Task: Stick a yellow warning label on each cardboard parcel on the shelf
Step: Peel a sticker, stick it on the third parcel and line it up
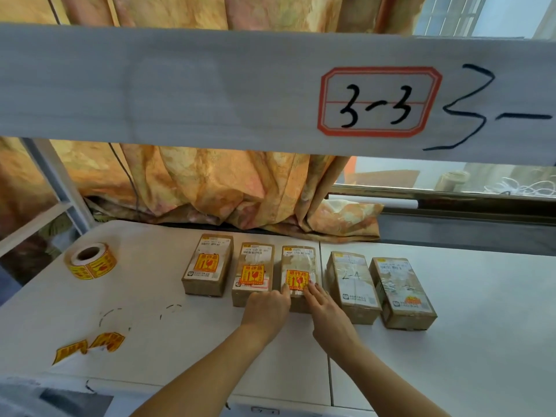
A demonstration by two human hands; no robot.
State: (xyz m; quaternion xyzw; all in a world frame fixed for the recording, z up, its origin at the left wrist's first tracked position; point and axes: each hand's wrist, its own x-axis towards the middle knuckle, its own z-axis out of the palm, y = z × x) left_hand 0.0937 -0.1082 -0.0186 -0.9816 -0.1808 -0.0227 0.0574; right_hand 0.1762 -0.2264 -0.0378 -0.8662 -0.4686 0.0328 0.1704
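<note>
Orange curtain (210,188) hangs behind the whole setup, with a window (451,179) off to the right and a white upper shelf edge (180,85) cutting across the top of the view, tagged "3-3" on a red-bordered sticker (379,101). Below that is the white shelf (451,341) everything sits on.

Five parcels sit in a row across the middle, side by side with small gaps. From the left: parcel one (207,264) and parcel two (253,272) each have a yellow label on top. Parcel three (299,260) has a label (297,279) on it too, and that's where both hands are. Parcels four (352,285) and five (401,291) have no big yellow label yet, though five has a small orange mark near its front corner.

Left hand (266,308) is mostly curled, fingers tucked, with a fingertip or thumb pressing at the label's lower left corner. Right hand (323,308) is flatter and loosely open, fingers stretched forward and resting on the label's right edge and the box top. Neither hand is gripping anything, they're just pressing down on the sticker.

Label roll (90,260) sits well off to the left near the back of the shelf, lying on its side with yellow stickers wrapped round it. Closer to the front left edge there's a loose strip (90,346) of a couple of yellow labels with some white backing paper, curled up a bit.
</note>
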